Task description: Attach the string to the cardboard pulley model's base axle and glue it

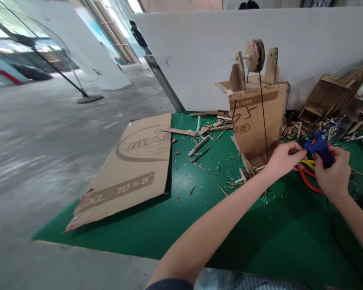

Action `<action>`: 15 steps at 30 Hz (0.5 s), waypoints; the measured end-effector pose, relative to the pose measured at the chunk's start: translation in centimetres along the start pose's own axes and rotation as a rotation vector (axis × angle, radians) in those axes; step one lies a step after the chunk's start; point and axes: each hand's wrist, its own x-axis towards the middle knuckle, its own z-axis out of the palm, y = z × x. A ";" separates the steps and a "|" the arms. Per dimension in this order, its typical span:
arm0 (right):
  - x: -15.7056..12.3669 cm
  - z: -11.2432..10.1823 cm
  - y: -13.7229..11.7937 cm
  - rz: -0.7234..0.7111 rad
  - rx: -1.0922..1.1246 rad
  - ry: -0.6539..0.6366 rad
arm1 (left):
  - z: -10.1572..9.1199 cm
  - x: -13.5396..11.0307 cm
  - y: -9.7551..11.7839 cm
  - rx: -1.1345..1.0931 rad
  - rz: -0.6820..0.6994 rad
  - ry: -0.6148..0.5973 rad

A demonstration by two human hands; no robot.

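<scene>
My right hand (334, 171) is wrapped round a blue glue gun (319, 147), its fingers partly hidden behind the body. My left hand (286, 159) reaches across to the gun's front end, thumb and fingers pinched together there; what they grip is too small to make out. Just left of the hands stands a cardboard model (257, 117) with a round cardboard pulley (254, 55) on a thin stick between two uprights. A dark string (263, 117) hangs from the pulley down the model's front. Scissors with red handles (309, 181) lie under the hands.
A large cardboard sheet (127, 165) overhangs the left edge of the green tabletop (196, 225). Cardboard scraps (199, 146) litter the surface. A white partition (193, 60) rises behind. At right are another cardboard structure (326, 96) and a clear bottle (358, 104). A person (138, 36) stands far back.
</scene>
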 end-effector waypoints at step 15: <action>0.0 0.0 0.3 -0.002 -0.002 0.006 | 0.2 0.5 -1.1 0.050 0.031 -0.040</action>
